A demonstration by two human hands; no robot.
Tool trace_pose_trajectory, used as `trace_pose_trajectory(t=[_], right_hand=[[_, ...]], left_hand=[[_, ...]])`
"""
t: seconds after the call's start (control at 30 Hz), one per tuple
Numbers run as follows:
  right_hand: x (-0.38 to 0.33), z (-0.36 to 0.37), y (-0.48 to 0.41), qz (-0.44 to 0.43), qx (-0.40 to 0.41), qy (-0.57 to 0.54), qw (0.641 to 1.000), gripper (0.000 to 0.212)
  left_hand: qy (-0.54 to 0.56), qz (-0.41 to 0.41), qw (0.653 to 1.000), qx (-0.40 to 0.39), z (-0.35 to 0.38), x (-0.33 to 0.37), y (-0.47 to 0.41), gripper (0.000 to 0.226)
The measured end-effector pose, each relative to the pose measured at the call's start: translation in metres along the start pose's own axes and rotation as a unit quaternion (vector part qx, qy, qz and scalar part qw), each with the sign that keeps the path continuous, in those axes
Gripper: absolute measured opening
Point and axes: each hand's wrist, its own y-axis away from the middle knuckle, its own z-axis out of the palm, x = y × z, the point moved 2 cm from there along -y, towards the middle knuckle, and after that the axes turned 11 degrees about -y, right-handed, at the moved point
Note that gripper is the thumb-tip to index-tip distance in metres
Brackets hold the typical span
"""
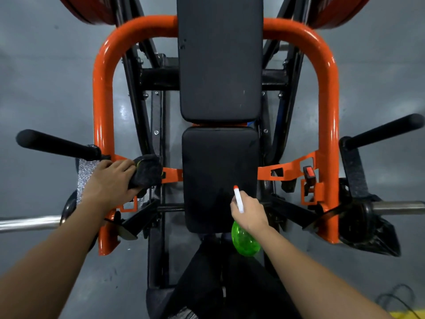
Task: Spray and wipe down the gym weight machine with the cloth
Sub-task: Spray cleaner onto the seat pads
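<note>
The weight machine fills the view: an orange tube frame arches around a black back pad and a black seat pad. My left hand grips a dark cloth and holds it against the orange bracket at the frame's lower left. My right hand grips a green spray bottle over the seat's near right corner. The bottle's white nozzle with a red tip points up toward the seat pad.
Black foam handles stick out at left and right. Chrome bars run outward on both sides. Red weight plates sit at the top corners. Grey floor surrounds the machine, with a dark cable at bottom right.
</note>
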Motion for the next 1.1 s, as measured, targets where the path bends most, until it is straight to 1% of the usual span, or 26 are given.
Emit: trace_pose_trajectory(t=[0.07,0.1,0.13,0.2,0.23,0.27,0.3,0.37,0.43,0.47,0.53,0.57,0.6,0.63,0.67,0.7,0.73,0.77,0.8,0.83,0.9,0.93,0.97,1.0,1.07,1.1], right_hand=[[-0.009,-0.001,-0.002,-0.003,0.006,-0.041,0.999,0.017],[-0.014,-0.002,-0.001,-0.007,0.009,-0.069,0.998,0.019],[-0.019,-0.005,0.001,-0.012,0.012,-0.092,0.996,0.023],[-0.031,-0.014,0.004,-0.035,0.022,-0.112,0.993,0.031],[-0.037,-0.019,0.006,-0.049,0.029,-0.118,0.991,0.034],[-0.042,-0.026,0.007,-0.060,0.037,-0.127,0.989,0.036],[-0.047,-0.032,0.008,-0.069,0.047,-0.140,0.987,0.036],[-0.057,-0.045,0.010,-0.080,0.059,-0.171,0.980,0.034],[-0.066,-0.054,0.011,-0.088,0.067,-0.215,0.970,0.029],[-0.072,-0.057,0.010,-0.092,0.070,-0.239,0.964,0.026],[-0.085,-0.061,0.006,-0.103,0.062,-0.289,0.950,0.025],[-0.091,-0.061,0.002,-0.116,0.054,-0.298,0.946,0.025],[-0.096,-0.061,-0.002,-0.132,0.047,-0.290,0.947,0.023],[-0.100,-0.061,-0.009,-0.149,0.035,-0.289,0.945,0.020],[-0.101,-0.061,-0.018,-0.154,0.021,-0.300,0.941,0.017],[-0.106,-0.065,-0.022,-0.154,0.003,-0.330,0.931,0.018],[-0.109,-0.066,-0.027,-0.147,-0.020,-0.361,0.920,0.021],[-0.112,-0.066,-0.032,-0.147,-0.048,-0.376,0.914,0.025],[-0.113,-0.063,-0.037,-0.154,-0.079,-0.366,0.914,0.030],[-0.117,-0.058,-0.040,-0.175,-0.101,-0.341,0.918,0.038],[-0.121,-0.040,-0.050,-0.264,-0.107,-0.239,0.928,0.052],[-0.119,-0.030,-0.055,-0.294,-0.103,-0.181,0.933,0.060],[-0.116,-0.023,-0.063,-0.302,-0.098,-0.148,0.937,0.067],[-0.112,-0.019,-0.070,-0.289,-0.103,-0.148,0.940,0.068],[-0.107,-0.020,-0.076,-0.260,-0.139,-0.198,0.935,0.060],[-0.103,-0.022,-0.076,-0.247,-0.156,-0.228,0.929,0.061]], left_hand=[[-0.013,-0.031,0.999,-0.034,0.000,0.005,-0.007,0.050],[0.007,-0.050,0.997,-0.056,0.000,0.010,-0.012,0.053],[0.048,-0.065,0.993,-0.080,0.001,0.017,-0.017,0.057],[0.189,-0.077,0.973,-0.109,-0.001,0.036,-0.024,0.059],[0.277,-0.090,0.951,-0.100,-0.004,0.047,-0.024,0.052],[0.359,-0.115,0.922,-0.087,-0.015,0.058,-0.021,0.042],[0.436,-0.136,0.886,-0.079,-0.027,0.069,-0.018,0.036],[0.557,-0.142,0.815,-0.072,-0.053,0.091,-0.014,0.045],[0.651,-0.109,0.748,-0.075,-0.075,0.111,-0.008,0.052],[0.684,-0.094,0.717,-0.091,-0.081,0.118,-0.008,0.054],[0.719,-0.094,0.678,-0.124,-0.092,0.125,-0.017,0.064],[0.729,-0.092,0.662,-0.146,-0.094,0.128,-0.025,0.073],[0.746,-0.082,0.641,-0.159,-0.094,0.130,-0.032,0.088],[0.755,-0.058,0.628,-0.179,-0.091,0.133,-0.039,0.105],[0.749,-0.068,0.625,-0.207,-0.090,0.141,-0.045,0.108],[0.743,-0.091,0.626,-0.217,-0.093,0.148,-0.047,0.090],[0.727,-0.109,0.643,-0.214,-0.095,0.156,-0.048,0.078],[0.709,-0.104,0.669,-0.198,-0.093,0.164,-0.050,0.079],[0.700,-0.090,0.685,-0.178,-0.090,0.171,-0.048,0.080],[0.705,-0.095,0.685,-0.158,-0.087,0.175,-0.049,0.075],[0.705,-0.134,0.689,-0.101,-0.085,0.182,-0.061,0.053],[0.688,-0.153,0.705,-0.077,-0.086,0.184,-0.067,0.042],[0.680,-0.169,0.711,-0.059,-0.087,0.186,-0.072,0.038],[0.672,-0.174,0.719,-0.046,-0.088,0.188,-0.075,0.037],[0.649,-0.164,0.743,-0.027,-0.088,0.188,-0.079,0.043],[0.652,-0.161,0.741,-0.030,-0.086,0.188,-0.080,0.044]])
